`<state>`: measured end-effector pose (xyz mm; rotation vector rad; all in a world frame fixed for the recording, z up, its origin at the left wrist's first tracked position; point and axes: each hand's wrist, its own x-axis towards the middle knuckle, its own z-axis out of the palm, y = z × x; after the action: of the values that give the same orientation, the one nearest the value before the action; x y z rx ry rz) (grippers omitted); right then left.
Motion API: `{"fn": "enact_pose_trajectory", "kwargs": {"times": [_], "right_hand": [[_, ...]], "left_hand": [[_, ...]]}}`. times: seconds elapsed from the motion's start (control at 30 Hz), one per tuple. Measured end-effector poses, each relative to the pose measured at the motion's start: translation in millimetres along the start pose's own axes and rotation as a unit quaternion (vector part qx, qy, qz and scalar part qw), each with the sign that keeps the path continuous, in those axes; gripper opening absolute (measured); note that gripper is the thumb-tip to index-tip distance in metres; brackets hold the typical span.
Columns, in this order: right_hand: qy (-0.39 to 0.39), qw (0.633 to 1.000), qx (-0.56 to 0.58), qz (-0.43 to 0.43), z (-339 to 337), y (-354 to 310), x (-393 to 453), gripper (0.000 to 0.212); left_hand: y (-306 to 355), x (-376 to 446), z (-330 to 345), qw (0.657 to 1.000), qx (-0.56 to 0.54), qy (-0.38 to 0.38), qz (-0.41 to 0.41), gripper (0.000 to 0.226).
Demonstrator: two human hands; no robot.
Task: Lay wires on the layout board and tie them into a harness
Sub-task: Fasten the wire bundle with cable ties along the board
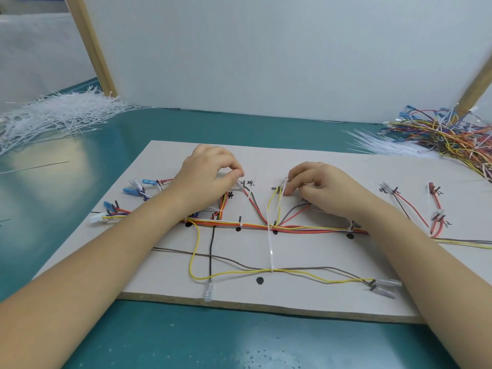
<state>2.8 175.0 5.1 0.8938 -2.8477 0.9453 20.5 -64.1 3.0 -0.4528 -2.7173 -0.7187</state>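
Both hands work at the far edge of the board (292, 302), where branch ends hook over pegs. The left hand (210, 174) pinches its fingertips together on a tie by the red and brown branch, likely to cinch it; the right hand (316, 182) pinches the yellow branch's terminal at its peg, probably to seat it. The wires (266, 225) lie bundled along the middle, some ties already on

Matt white layout board (306, 296), glossy teal table (165, 339), seemingly plastic cable ties (53, 115)
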Motion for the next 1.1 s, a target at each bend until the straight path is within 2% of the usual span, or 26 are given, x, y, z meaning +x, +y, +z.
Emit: {"fn": "enact_pose_trajectory", "kwargs": {"times": [0.13, 0.27, 0.5, 0.57, 0.63, 0.7, 0.77, 0.87, 0.93, 1.0, 1.1], "right_hand": [[0.030, 0.996, 0.080, 0.000, -4.9, -1.7, -4.8, 0.046], [-0.026, 0.999, 0.021, 0.018, -6.2, -0.6, -1.9, 0.054], [-0.073, 0.995, 0.039, 0.056, -13.4, -3.9, -1.5, 0.058], [-0.068, 0.989, 0.110, 0.078, -20.5, -1.1, -6.6, 0.045], [-0.055, 0.964, 0.240, 0.101, -29.4, 3.0, -12.9, 0.031], [-0.061, 0.950, 0.288, 0.104, -35.7, 7.6, -17.5, 0.026], [-0.077, 0.953, 0.272, 0.110, -39.4, 11.5, -19.7, 0.030], [-0.125, 0.952, 0.248, 0.131, -43.9, 14.9, -22.2, 0.053], [-0.145, 0.939, 0.279, 0.138, -48.2, 16.8, -25.7, 0.057], [-0.135, 0.925, 0.325, 0.142, -57.1, 18.8, -30.2, 0.056], [-0.082, 0.924, 0.338, 0.157, -75.1, 24.1, -36.4, 0.053]], "left_hand": [[2.6, -3.8, -3.0, 0.999, -0.001, 0.029, 0.018, 0.030], [-0.8, -4.1, -1.8, 0.999, -0.016, 0.049, 0.011, 0.020], [-3.8, -3.4, -0.4, 1.000, -0.001, 0.014, 0.012, 0.022], [-4.0, -3.6, -0.6, 1.000, 0.001, 0.013, 0.016, 0.022], [-4.8, -3.9, -0.8, 1.000, 0.003, 0.017, 0.019, 0.022], [-5.1, -4.4, -0.5, 1.000, 0.003, 0.016, 0.021, 0.022], [-4.9, -4.6, -0.4, 1.000, 0.001, 0.011, 0.023, 0.022], [-5.5, -4.9, -0.7, 1.000, 0.004, 0.011, 0.027, 0.022], [-6.5, -4.8, -1.1, 1.000, 0.009, 0.011, 0.022, 0.023], [-6.2, -4.6, -0.2, 1.000, 0.011, 0.009, 0.024, 0.023], [-6.4, -4.4, 0.4, 1.000, 0.012, 0.004, 0.027, 0.023]]}}
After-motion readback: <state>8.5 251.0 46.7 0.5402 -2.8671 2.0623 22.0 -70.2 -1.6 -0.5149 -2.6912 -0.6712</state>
